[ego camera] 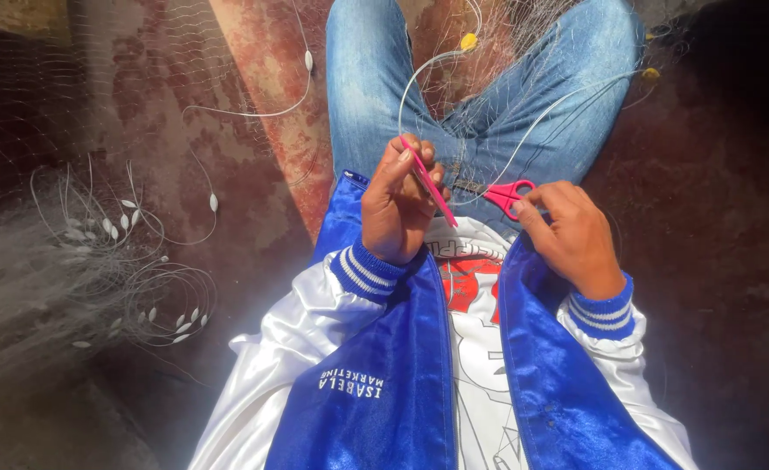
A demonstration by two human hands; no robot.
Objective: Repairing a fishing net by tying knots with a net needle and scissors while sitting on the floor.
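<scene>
A: What takes up most of the view?

B: The floor point(254, 104), rust-red and worn, half in shadow. On it sits a person in blue jeans point(376, 78) and a blue and white jacket point(384, 383), seen from above.

A: And over that?

B: A fine net point(523, 96) lies across the lap and runs out over the floor. A heap of it point(27, 270) is bunched at the left, with coils of white line and small white floats point(123, 218) just beside the heap.

A: Any other floats?

B: A white one point(308, 60) on a line higher up the floor, and two yellow ones point(469, 41) near the knees.

A: What are the hands doing?

B: The left hand point(397, 209) is closed on a thin pink needle point(429, 184), which slants down towards the chest. White line loops up from that hand over the thigh.

A: And the other?

B: The right hand point(571, 235) grips pink scissors point(508, 193), with fingers curled about the handles. The blades point towards the left hand, over the lap.

A: Are the blades open?

B: I cannot tell; they are dark and small against the jeans.

A: How far apart are the two tools?

B: Near each other, not touching. The scissors lie between the two hands, just right of the needle's lower end.
</scene>
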